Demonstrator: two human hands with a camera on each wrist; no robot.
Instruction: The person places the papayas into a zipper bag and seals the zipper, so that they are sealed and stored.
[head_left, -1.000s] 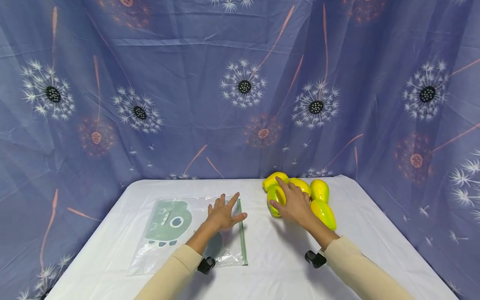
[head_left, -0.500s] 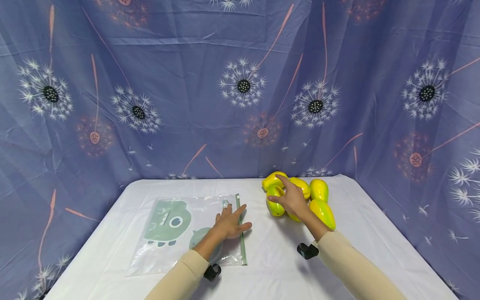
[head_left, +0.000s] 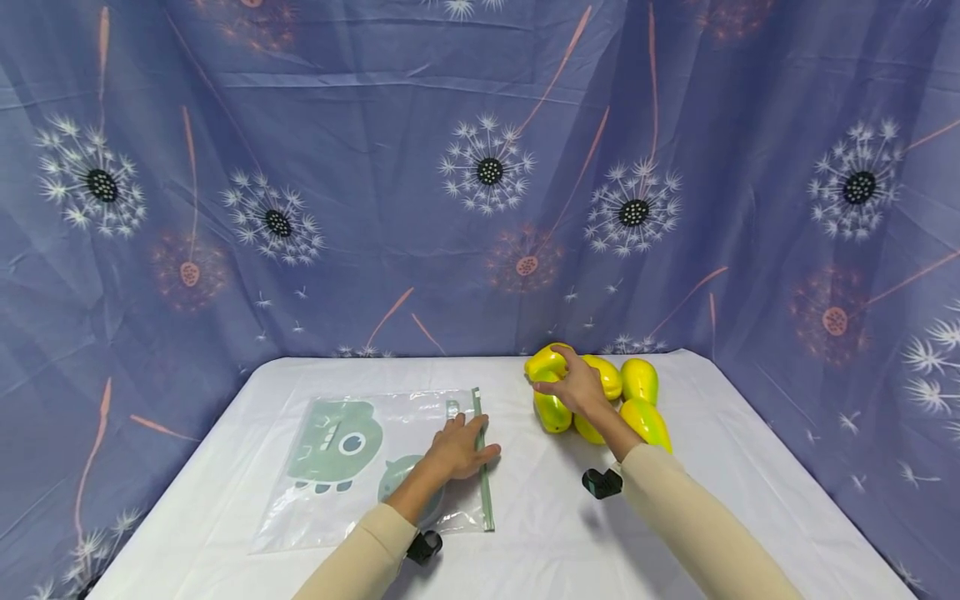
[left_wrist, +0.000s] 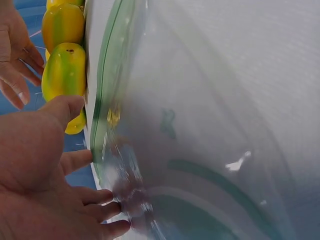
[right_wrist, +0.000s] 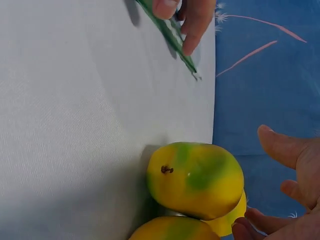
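Note:
A clear zip bag (head_left: 337, 442) with pale green cartoon prints lies flat at the left of the table, its green zip strip (head_left: 487, 492) facing right. Over the strip end, my left hand (head_left: 453, 450) is spread with relaxed fingers; in the left wrist view its fingertips (left_wrist: 120, 227) meet the plastic film. My right hand (head_left: 581, 387), thumb and fingers apart, hovers above several yellow-green mangoes. Closest to it is the front-left mango (head_left: 552, 414). In the right wrist view a gap shows between that mango (right_wrist: 195, 180) and the right hand (right_wrist: 295, 185).
The other mangoes, including one at the back right (head_left: 639, 381) and one at the front right (head_left: 647, 423), cluster near the far table edge. A white cloth covers the table (head_left: 720, 533). Behind it hangs a blue dandelion-print curtain (head_left: 375, 208).
My left hand has shifted right and nearer, onto the bag's strip side. The right hand has moved slightly left over the mangoes, which stay in place.

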